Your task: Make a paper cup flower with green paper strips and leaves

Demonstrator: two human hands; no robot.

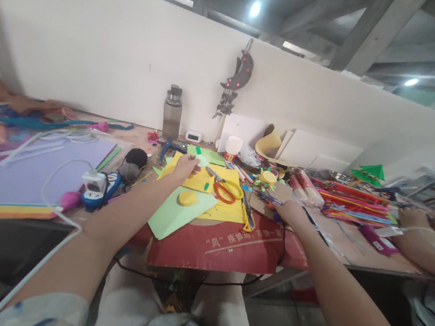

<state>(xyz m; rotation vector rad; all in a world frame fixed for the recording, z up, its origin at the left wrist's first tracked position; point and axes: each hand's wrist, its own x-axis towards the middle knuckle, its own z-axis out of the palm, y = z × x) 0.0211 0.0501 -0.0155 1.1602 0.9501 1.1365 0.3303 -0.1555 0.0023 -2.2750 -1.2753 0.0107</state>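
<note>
Across the middle of the table [347, 244] in the head view, two hands work above one red board [190, 252] at the near edge. The left hand [186, 166] has its fingers pinched together at the edge of one pale round piece [202, 160], held over yellow paper [209, 214]. To the right, the right hand [291, 211] is curled around the rear of one dark blue glue gun [268, 197], its tip pointing left. Between the hands lie one pair of scissors [223, 181] and, nearer, one yellow-handled tool [249, 222]. Two yellow discs show: one plain disc [187, 198] on a light green sheet [178, 214], and one leaf-edged disc [268, 177] farther right. On the far side stand one bottle [172, 114] and one cup [233, 148]; one grey crescent [242, 73] hangs on the white panel [107, 46] behind. At far right are another person's two forearms [421, 245].
</note>
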